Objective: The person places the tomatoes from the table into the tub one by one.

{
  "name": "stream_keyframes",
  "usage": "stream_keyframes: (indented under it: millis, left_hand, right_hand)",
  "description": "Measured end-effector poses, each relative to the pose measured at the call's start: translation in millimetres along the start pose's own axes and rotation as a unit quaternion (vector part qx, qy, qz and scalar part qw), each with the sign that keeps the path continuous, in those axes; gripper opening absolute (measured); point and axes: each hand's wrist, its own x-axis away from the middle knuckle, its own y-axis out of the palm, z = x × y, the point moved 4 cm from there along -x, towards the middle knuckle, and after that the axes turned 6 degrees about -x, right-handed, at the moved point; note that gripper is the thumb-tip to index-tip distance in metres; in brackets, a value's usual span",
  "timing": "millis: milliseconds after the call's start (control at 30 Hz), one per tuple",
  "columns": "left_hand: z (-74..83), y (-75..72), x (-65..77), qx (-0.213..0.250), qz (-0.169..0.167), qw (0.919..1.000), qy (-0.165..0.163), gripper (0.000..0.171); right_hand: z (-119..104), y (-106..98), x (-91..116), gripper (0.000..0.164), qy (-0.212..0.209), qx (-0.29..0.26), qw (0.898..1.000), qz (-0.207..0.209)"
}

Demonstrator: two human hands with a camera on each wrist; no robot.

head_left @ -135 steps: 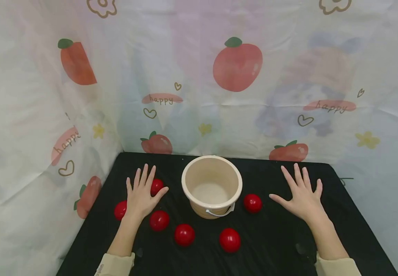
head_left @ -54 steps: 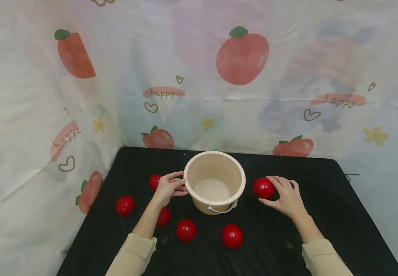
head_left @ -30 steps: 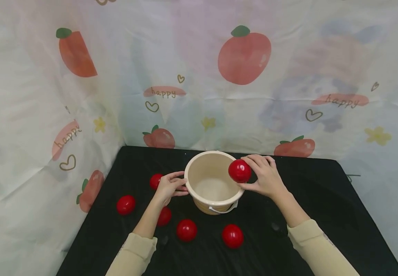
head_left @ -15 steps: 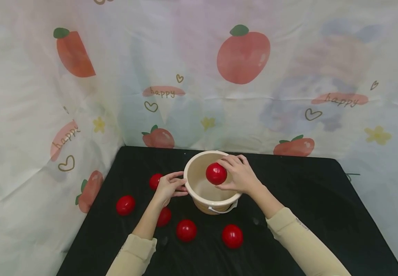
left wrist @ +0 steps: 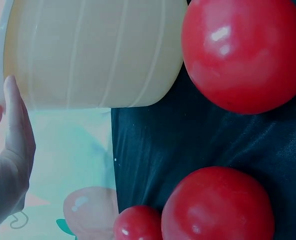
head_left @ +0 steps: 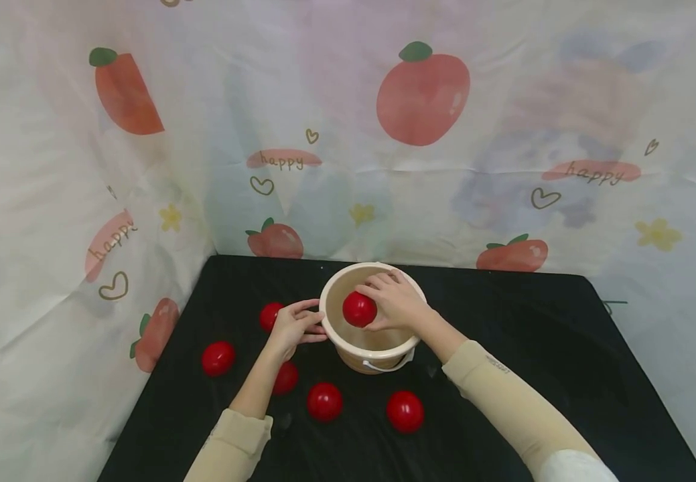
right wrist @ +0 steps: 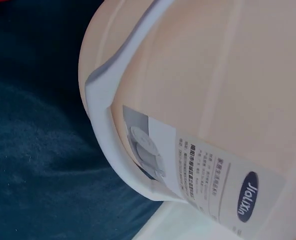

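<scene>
A cream bucket (head_left: 372,353) with a white handle stands upright at the back middle of the black table. My right hand (head_left: 397,304) holds a red ball (head_left: 360,309) inside the mouth of the bucket, fingers around its top and thumb below. My left hand (head_left: 295,329) pinches the left side of the rim; in the left wrist view its fingers (left wrist: 18,117) lie along the outer wall just under the rim. In the right wrist view only the bucket's label (right wrist: 203,175) and handle (right wrist: 107,135) show, not the hand.
More red balls lie on the black table (head_left: 534,348): one at the far left (head_left: 218,358), one ball (head_left: 270,315) partly behind the left hand, one ball (head_left: 287,378) by the left forearm, and two balls, left (head_left: 325,402) and right (head_left: 405,411), in front of the bucket. A printed curtain (head_left: 323,100) hangs behind.
My left hand has gone to the bucket's rim and stayed there. My right hand has taken the ball from right of the bucket and carried it left over the rim into its mouth.
</scene>
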Motion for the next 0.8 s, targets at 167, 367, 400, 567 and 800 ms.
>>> stream_keyframes:
  millis: [167, 367, 400, 567, 800]
  left_hand:
    - [-0.7, -0.7, -0.3, -0.003, 0.002, 1.0, 0.0, 0.041]
    - [-0.9, -1.0, -1.8, -0.005, -0.002, 1.0, 0.004, 0.04]
    - [-0.8, -1.0, -1.6, -0.005, -0.003, 1.0, 0.004, 0.04]
    - [-1.1, -1.6, -0.8, -0.006, -0.002, 1.0, 0.005, 0.04]
    - [-2.2, -0.9, -0.6, -0.005, -0.001, 1.0, 0.003, 0.039]
  right_hand:
    - [-1.9, 9.1, -6.2, 0.067, -0.027, 0.015, 0.999, -0.041]
    - [-5.2, 19.8, -10.7, 0.069, -0.037, 0.032, 0.994, -0.102]
    - [-6.2, 22.2, -11.5, 0.069, -0.039, 0.038, 0.992, -0.114]
    - [-12.5, 34.2, -15.2, 0.069, -0.049, 0.062, 0.982, -0.169]
    - [-17.8, 47.0, -18.8, 0.071, -0.053, 0.081, 0.967, -0.235]
